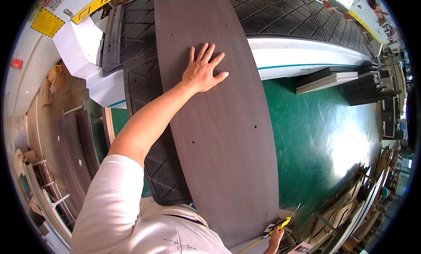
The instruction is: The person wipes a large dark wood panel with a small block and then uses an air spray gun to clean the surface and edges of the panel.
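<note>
A long dark brown wood-grain board (228, 166) lies lengthwise in front of me, with several small drilled holes in its face. My left hand (202, 74) rests flat on its far half, fingers spread. Down at the board's near right corner, my right hand (276, 237) is closed round a yellow air blow gun (283, 223). A thin nozzle points from the gun away to the right, and a thin yellow hose (251, 246) runs off toward the lower edge. Part of the right hand is cut off by the frame's lower edge.
Black grooved support pads (164, 170) lie under the board and on the white machine bed (302, 56) beyond. Stacked panels (326, 81) stand at the right on the green floor (298, 157). Dark boards (72, 153) lean at the left; scrap strips (342, 210) lie at lower right.
</note>
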Action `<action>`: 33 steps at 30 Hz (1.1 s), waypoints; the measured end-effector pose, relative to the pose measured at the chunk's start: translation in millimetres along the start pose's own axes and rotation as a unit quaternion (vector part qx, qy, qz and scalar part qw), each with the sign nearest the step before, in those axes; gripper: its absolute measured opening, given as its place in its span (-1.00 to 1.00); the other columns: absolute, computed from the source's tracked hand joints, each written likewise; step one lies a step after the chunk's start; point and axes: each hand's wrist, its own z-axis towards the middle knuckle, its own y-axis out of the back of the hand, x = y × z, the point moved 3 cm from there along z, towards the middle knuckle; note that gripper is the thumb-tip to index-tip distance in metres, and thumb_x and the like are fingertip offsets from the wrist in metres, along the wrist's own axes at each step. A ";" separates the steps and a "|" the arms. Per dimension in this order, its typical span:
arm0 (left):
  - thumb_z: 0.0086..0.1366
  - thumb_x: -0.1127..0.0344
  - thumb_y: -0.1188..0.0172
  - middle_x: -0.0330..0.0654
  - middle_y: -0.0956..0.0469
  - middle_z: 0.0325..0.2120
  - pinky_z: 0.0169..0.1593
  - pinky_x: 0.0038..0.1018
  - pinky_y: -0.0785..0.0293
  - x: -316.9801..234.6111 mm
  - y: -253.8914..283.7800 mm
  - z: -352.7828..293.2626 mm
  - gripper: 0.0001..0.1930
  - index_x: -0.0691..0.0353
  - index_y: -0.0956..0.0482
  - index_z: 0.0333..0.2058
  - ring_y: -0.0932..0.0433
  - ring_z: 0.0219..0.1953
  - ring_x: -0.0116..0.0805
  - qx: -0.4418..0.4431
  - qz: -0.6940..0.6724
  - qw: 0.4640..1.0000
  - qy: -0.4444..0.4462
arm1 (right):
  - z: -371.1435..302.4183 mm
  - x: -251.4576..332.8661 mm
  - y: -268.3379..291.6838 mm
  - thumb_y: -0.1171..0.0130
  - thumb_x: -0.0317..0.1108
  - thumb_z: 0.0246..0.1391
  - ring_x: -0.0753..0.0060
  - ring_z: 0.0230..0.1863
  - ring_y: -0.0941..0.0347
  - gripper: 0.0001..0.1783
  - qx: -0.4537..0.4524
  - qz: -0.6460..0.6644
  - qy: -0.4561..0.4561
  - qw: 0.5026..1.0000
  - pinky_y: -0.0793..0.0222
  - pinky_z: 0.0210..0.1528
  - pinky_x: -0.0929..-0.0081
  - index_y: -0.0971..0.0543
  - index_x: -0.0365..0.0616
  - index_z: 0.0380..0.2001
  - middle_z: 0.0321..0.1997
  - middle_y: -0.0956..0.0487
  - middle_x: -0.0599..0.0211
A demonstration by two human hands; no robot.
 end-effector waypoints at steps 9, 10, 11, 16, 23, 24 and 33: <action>0.44 -0.32 -0.06 0.03 -0.07 0.53 0.56 0.26 0.21 1.3 0.5 -3.0 -0.24 -0.04 -0.31 0.46 0.05 0.59 0.01 -0.005 0.009 1.000 -0.001 | 0.6 2.1 1.6 -0.07 -0.41 0.36 0.58 -0.47 -0.41 -0.85 0.004 -0.015 -0.022 1.000 -0.32 -0.41 0.48 -0.61 -0.19 -0.17 -0.43 -0.51 0.49; 0.44 -0.32 -0.06 0.03 -0.07 0.53 0.56 0.26 0.21 0.1 -0.3 -2.9 -0.24 -0.04 -0.31 0.46 0.05 0.59 0.02 -0.004 0.008 1.000 -0.002 | 1.0 1.4 3.2 -0.08 -0.39 0.37 0.59 -0.45 -0.40 -0.85 0.009 -0.022 -0.034 0.999 -0.31 -0.40 0.49 -0.61 -0.17 -0.16 -0.43 -0.50 0.51; 0.44 -0.32 -0.06 0.03 -0.06 0.53 0.56 0.26 0.21 -0.9 -1.0 -2.6 -0.24 -0.04 -0.31 0.46 0.05 0.59 0.02 -0.002 0.006 1.000 -0.003 | 1.4 0.9 3.1 -0.07 -0.41 0.36 0.58 -0.46 -0.41 -0.86 0.003 -0.004 -0.026 1.000 -0.31 -0.41 0.49 -0.60 -0.19 -0.19 -0.43 -0.51 0.50; 0.45 -0.33 -0.03 0.05 -0.04 0.54 0.56 0.26 0.23 0.5 -0.5 -2.5 -0.23 -0.01 -0.31 0.46 0.08 0.60 0.01 0.004 0.003 1.000 0.002 | -0.7 6.9 0.6 -0.07 -0.47 0.34 0.59 -0.45 -0.40 -0.88 0.009 0.019 -0.016 1.000 -0.30 -0.40 0.51 -0.59 -0.20 -0.22 -0.43 -0.51 0.50; 0.47 -0.13 -0.11 -0.06 -0.05 0.56 0.60 0.11 0.22 -6.5 4.0 10.4 -0.33 -0.03 -0.32 0.45 0.07 0.61 -0.09 0.025 -0.041 0.993 -0.110 | -5.5 7.3 -4.9 -0.06 -0.42 0.34 0.61 -0.48 -0.34 -0.87 0.000 0.030 -0.016 0.999 -0.28 -0.42 0.50 -0.58 -0.18 -0.27 -0.46 -0.45 0.55; 0.48 -0.13 -0.10 -0.08 -0.05 0.56 0.60 0.10 0.23 -6.2 5.1 14.9 -0.33 -0.03 -0.32 0.45 0.07 0.61 -0.10 0.034 -0.042 0.991 -0.120 | 1.7 -1.1 -4.4 -0.07 -0.40 0.34 0.61 -0.47 -0.34 -0.87 -0.003 0.028 -0.016 0.999 -0.27 -0.42 0.50 -0.58 -0.17 -0.26 -0.46 -0.45 0.56; 0.44 -0.20 -0.09 -0.14 -0.08 0.56 0.61 0.06 0.26 0.3 2.1 12.2 -0.30 -0.07 -0.33 0.46 0.07 0.61 -0.19 0.052 -0.053 0.991 -0.108 | 3.7 257.7 -146.3 -0.20 -0.26 0.29 0.42 -0.33 -0.53 -0.66 0.056 0.510 0.036 0.858 -0.48 -0.20 0.38 -0.53 -0.16 0.05 -0.37 -0.55 0.40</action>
